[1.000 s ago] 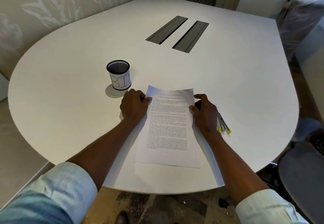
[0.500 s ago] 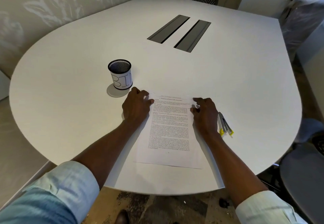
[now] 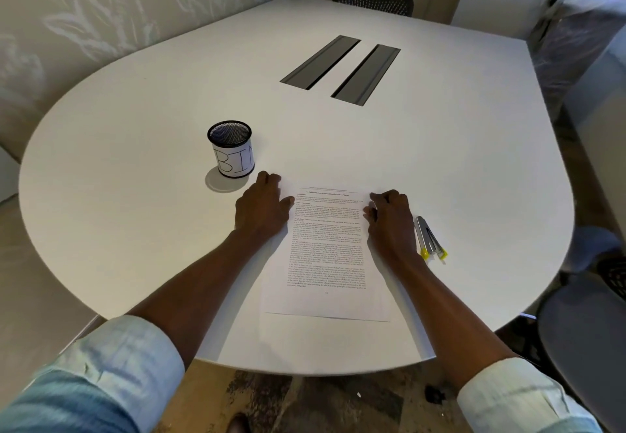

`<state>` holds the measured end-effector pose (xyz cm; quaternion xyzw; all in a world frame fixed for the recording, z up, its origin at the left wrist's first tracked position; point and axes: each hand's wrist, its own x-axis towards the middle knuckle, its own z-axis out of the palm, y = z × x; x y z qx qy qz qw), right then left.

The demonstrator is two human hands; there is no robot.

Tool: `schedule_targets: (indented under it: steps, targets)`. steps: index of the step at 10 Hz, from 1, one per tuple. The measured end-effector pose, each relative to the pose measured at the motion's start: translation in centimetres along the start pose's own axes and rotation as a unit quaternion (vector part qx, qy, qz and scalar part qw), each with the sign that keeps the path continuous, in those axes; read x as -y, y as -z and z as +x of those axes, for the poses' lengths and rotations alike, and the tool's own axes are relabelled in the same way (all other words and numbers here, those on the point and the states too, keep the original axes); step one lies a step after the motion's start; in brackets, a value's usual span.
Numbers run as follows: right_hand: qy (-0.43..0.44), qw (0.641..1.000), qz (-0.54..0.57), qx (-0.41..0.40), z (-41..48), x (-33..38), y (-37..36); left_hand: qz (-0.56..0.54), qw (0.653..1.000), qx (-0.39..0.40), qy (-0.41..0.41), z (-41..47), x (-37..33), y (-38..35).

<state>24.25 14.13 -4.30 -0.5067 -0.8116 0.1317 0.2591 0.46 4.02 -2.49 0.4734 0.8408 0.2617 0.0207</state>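
Note:
A printed sheet of paper (image 3: pixel 327 256) lies flat on the white table (image 3: pixel 135 161), close to the near edge. My left hand (image 3: pixel 262 207) rests on the sheet's upper left corner, thumb lying on the page. At the upper right edge my right hand (image 3: pixel 388 219) has its fingers curled, with thumb and forefinger pinching the sheet's edge. The corners under both hands are hidden.
A black mesh cup labelled "BIN" (image 3: pixel 233 153) stands just left of my left hand. Two grey pens with yellow ends (image 3: pixel 429 237) lie right of my right hand. Two dark cable slots (image 3: pixel 338 70) sit mid-table. Chairs stand at the far side (image 3: pixel 372 2) and near right (image 3: pixel 582 331).
The top of the sheet, held raised by both hands a second ago, has come down flat on the table. My left hand has flattened onto it.

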Motion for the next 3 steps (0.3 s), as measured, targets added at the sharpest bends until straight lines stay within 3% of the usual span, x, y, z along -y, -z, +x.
schedule_targets:
  steps: [1,3]
  targets:
    - [0.017,1.0,-0.017,-0.003,0.0,0.4,0.6,-0.024,0.999,-0.022,-0.021,-0.1,0.2,0.5]
    - [0.061,0.997,-0.021,-0.044,0.3,2.8,3.5,0.03,0.988,-0.068,-0.133,-0.3,-0.9,3.2]
